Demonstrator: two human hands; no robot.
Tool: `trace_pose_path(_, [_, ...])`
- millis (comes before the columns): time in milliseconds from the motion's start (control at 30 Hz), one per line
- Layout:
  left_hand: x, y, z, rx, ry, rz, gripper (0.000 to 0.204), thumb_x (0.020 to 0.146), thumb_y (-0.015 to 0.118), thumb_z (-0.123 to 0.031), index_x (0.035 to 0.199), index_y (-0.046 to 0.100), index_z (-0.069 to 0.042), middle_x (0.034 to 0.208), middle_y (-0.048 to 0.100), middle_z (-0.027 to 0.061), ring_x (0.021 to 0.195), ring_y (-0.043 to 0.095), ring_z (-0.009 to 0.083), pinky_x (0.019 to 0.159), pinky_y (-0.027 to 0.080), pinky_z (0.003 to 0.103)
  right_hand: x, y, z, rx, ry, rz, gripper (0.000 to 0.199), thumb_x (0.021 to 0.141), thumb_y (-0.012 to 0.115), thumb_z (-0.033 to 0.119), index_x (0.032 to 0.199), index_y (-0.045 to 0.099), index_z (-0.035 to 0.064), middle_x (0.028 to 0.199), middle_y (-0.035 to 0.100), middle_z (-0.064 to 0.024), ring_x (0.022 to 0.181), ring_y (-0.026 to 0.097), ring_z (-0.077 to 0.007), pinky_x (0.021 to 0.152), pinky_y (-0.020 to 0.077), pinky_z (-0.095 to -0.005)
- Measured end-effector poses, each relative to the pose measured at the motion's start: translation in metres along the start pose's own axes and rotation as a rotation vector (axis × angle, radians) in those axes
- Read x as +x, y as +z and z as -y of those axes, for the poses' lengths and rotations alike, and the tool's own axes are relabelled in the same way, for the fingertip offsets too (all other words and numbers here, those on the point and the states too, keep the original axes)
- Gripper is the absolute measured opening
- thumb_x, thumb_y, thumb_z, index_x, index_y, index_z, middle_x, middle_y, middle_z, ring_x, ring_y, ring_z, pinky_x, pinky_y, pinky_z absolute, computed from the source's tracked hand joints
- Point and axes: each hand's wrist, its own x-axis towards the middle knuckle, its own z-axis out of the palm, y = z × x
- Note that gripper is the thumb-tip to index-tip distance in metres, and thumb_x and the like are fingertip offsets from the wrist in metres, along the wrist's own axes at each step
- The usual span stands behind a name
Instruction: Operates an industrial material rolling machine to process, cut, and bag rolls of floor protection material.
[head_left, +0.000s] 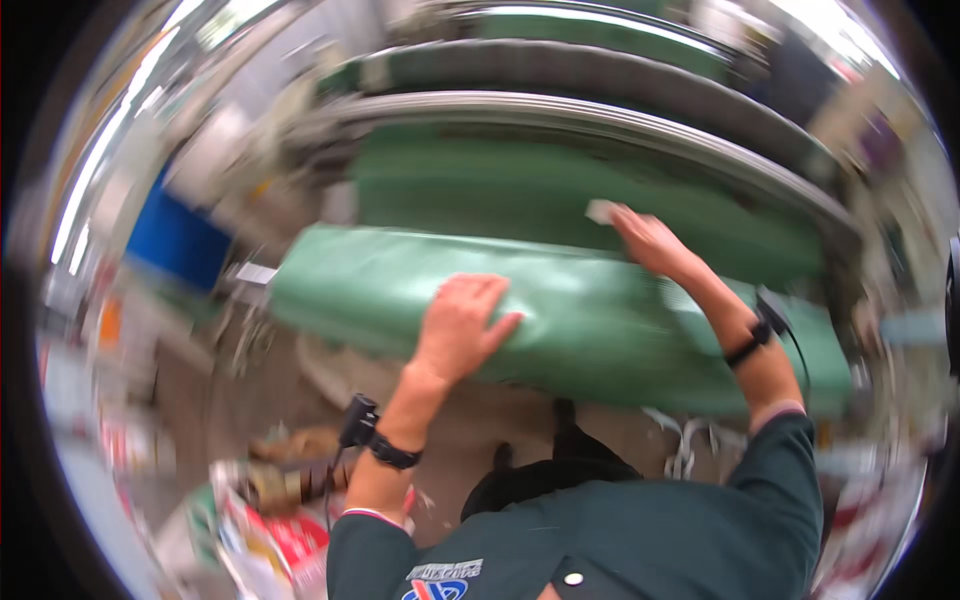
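Note:
A glossy green sheet (pixel 590 320) curves over a long, wide form in front of me; what lies under it is hidden. On its near left part rests my left hand (pixel 458 325), palm down, thumb held away from the fingers, holding nothing. Farther back, over the sheet's far edge, my right hand (pixel 652 242) pinches a small whitish piece (pixel 600 211), too blurred to tell whether it is cloth or paper. Just beyond that hand, a darker green sheet (pixel 440 185) slopes down from the machine.
A pale metal bar (pixel 560 108) spans the machine behind the sheets, with a dark roller (pixel 560 62) past it. To the left stands a blue panel (pixel 178 235). Red and white bags (pixel 285 545) lie on the floor at lower left. White strips (pixel 685 450) hang at the lower right.

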Motion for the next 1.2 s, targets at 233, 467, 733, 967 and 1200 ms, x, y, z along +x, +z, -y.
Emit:
trace_pose_path(233, [0.028,0.007,-0.012,-0.203,0.201,0.102,0.044,0.075,0.075,-0.032,0.097,0.064,0.004,0.097,0.063,0.0211,0.094,0.058,0.0387,0.082,0.046,0.042,-0.026,-0.104,0.104,-0.365,0.293,-0.285,0.042,0.084,0.051,0.009,0.125,0.047,0.0133,0.129,0.047,-0.0278,0.069,0.069,-0.0309,0.05,0.0557,-0.0386])
trace_pose_path(467, [0.017,-0.003,-0.018,-0.066,0.125,0.095,0.028,0.078,0.072,-0.019,0.099,0.066,-0.001,0.094,0.066,0.0191,0.094,0.062,0.0356,0.085,0.048,0.038,-0.07,-0.129,0.186,0.073,0.507,-0.417,0.075,0.094,0.034,0.059,0.13,0.044,-0.0062,0.074,0.065,-0.0236,0.07,0.064,-0.0407,0.07,0.0515,-0.0471])
trace_pose_path(733, [-0.013,0.007,-0.059,0.305,0.344,-0.128,0.057,0.068,0.065,0.0,0.125,0.058,-0.007,0.112,0.065,0.01,0.107,0.059,0.0263,0.097,0.041,0.041,-0.157,-0.049,0.264,0.024,0.343,-0.569,0.076,0.086,0.061,0.045,0.138,0.033,-0.004,0.092,0.061,-0.0189,0.08,0.063,-0.0322,0.07,0.0533,-0.0394])
trace_pose_path(967, [-0.091,0.068,-0.019,0.397,0.347,-0.189,0.084,0.071,0.075,-0.025,0.143,0.035,-0.011,0.149,0.031,0.0174,0.138,0.03,0.0344,0.112,0.024,0.045,-0.267,-0.076,0.18,-0.251,0.999,-0.624,0.077,0.084,0.066,0.038,0.145,0.032,0.0056,0.078,0.065,-0.0045,0.073,0.062,-0.0238,0.058,0.0506,-0.0362])
trace_pose_path(1200, [-0.047,0.029,-0.043,0.157,0.369,-0.024,0.09,0.059,0.083,-0.014,0.14,0.043,-0.021,0.146,0.036,0.0142,0.135,0.033,0.0317,0.11,0.027,0.045,-0.242,-0.094,0.138,-0.319,0.514,-0.769,0.049,0.083,0.066,0.016,0.129,0.052,0.0082,0.087,0.066,-0.0078,0.072,0.062,-0.0253,0.068,0.0512,-0.0352])
